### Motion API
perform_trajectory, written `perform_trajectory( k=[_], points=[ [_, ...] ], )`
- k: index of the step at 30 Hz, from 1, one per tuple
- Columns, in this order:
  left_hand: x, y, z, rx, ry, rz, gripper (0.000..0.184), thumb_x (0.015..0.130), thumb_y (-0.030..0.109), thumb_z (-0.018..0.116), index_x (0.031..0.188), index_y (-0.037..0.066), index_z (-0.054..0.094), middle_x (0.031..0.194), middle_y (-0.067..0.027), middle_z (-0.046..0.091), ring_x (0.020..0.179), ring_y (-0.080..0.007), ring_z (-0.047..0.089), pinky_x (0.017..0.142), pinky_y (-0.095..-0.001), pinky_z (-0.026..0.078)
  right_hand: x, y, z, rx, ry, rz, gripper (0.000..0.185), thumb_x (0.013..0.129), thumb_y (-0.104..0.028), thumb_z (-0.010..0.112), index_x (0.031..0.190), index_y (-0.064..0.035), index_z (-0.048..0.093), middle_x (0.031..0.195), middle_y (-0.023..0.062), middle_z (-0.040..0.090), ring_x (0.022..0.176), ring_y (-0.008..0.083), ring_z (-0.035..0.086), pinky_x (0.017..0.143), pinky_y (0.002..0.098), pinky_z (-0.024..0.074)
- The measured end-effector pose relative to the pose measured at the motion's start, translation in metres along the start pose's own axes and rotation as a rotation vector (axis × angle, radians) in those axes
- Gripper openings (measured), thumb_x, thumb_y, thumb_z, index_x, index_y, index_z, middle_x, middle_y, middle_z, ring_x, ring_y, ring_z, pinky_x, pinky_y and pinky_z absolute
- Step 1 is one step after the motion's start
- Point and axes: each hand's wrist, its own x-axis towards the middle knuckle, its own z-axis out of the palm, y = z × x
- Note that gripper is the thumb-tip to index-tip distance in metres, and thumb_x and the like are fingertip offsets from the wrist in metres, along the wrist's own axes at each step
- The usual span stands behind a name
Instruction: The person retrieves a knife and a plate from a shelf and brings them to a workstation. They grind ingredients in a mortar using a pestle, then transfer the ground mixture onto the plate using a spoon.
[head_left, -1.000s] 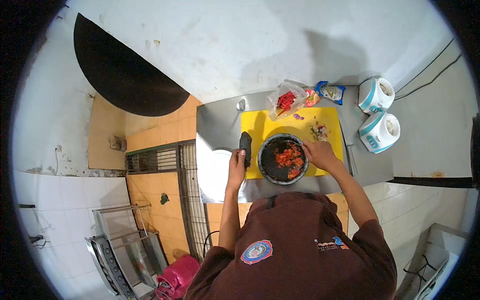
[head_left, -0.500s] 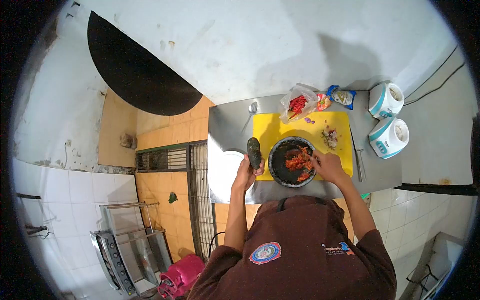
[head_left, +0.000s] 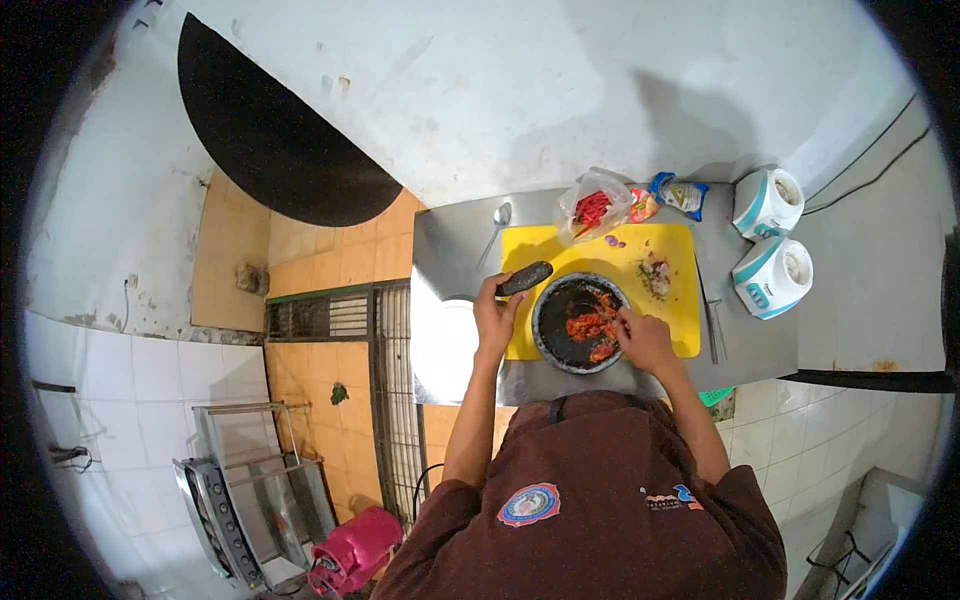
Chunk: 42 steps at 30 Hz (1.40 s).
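Note:
My left hand (head_left: 497, 312) grips a dark stone pestle (head_left: 526, 278), tilted up to the right beside the mortar's left rim. The round stone mortar (head_left: 543, 345) sits on a yellow cutting board (head_left: 660, 238) and holds crushed red chili (head_left: 590, 326). At the mortar's right side, my right hand (head_left: 644, 337) has its fingers closed over the inner edge near the chili; what they hold, if anything, is too small to tell. Chopped pale and reddish bits (head_left: 655, 277) lie on the board to the right.
Behind the board are a bag of red chilies (head_left: 592, 208), a blue packet (head_left: 680, 194) and a spoon (head_left: 495, 232). Two white-and-teal appliances (head_left: 772, 278) stand right. A white plate (head_left: 443, 350) is left; metal utensils (head_left: 714, 330) lie right of the board.
The pestle has gone from upright to tilted, and my left hand has risen with it. My right hand has moved from the mortar's rim to its inner right side. The camera view has shifted slightly.

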Motion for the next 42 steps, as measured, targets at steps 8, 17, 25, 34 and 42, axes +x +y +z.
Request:
perform_trajectory(
  k=[8,17,25,34,42],
  points=[
    [0.025,-0.021,0.023,0.256,-0.002,0.193,0.037,0.079,0.007,0.083,0.112,0.000,0.066,0.111,-0.0157,0.069,0.098,-0.0358,0.069,0.075,-0.0394,0.057,-0.007,0.001,0.005,-0.009,0.067,0.073,0.024,0.098,-0.036,0.059,0.100,-0.0120,0.065,0.076,0.0208,0.069,0.073,0.0437,0.069,0.069,0.0583,0.0520],
    [0.015,-0.003,0.025,0.220,0.068,0.158,0.038,0.079,0.006,0.083,0.112,-0.001,0.067,0.113,-0.0170,0.070,0.097,-0.0349,0.071,0.078,-0.0388,0.061,-0.007,-0.010,-0.009,-0.140,0.102,0.087,0.022,0.097,-0.036,0.060,0.101,-0.0154,0.067,0.071,0.0183,0.068,0.069,0.0404,0.069,0.064,0.0556,0.0518],
    [-0.042,0.044,0.002,0.130,0.002,-0.034,0.037,0.080,0.005,0.084,0.112,-0.002,0.068,0.112,-0.0175,0.071,0.097,-0.0290,0.072,0.080,-0.0363,0.063,-0.010,-0.008,-0.005,-0.079,0.045,0.001,0.024,0.097,-0.038,0.060,0.105,-0.0179,0.070,0.071,0.0172,0.068,0.068,0.0385,0.069,0.062,0.0541,0.0514],
    [-0.064,0.036,-0.011,0.124,0.094,-0.096,0.037,0.082,0.011,0.084,0.113,-0.002,0.068,0.109,-0.0179,0.071,0.093,-0.0270,0.073,0.073,-0.0356,0.063,0.010,-0.017,-0.005,-0.178,0.035,-0.125,0.019,0.098,-0.035,0.059,0.104,-0.0179,0.065,0.071,0.0144,0.068,0.067,0.0369,0.069,0.059,0.0524,0.0502],
    [-0.069,0.037,-0.016,0.069,0.151,-0.107,0.037,0.083,0.007,0.083,0.114,-0.002,0.066,0.109,-0.0164,0.070,0.094,-0.0258,0.072,0.074,-0.0349,0.064,0.017,-0.011,-0.006,-0.187,0.038,-0.108,0.020,0.100,-0.036,0.057,0.102,-0.0180,0.067,0.071,0.0151,0.067,0.068,0.0361,0.068,0.061,0.0511,0.0510]
  ],
)
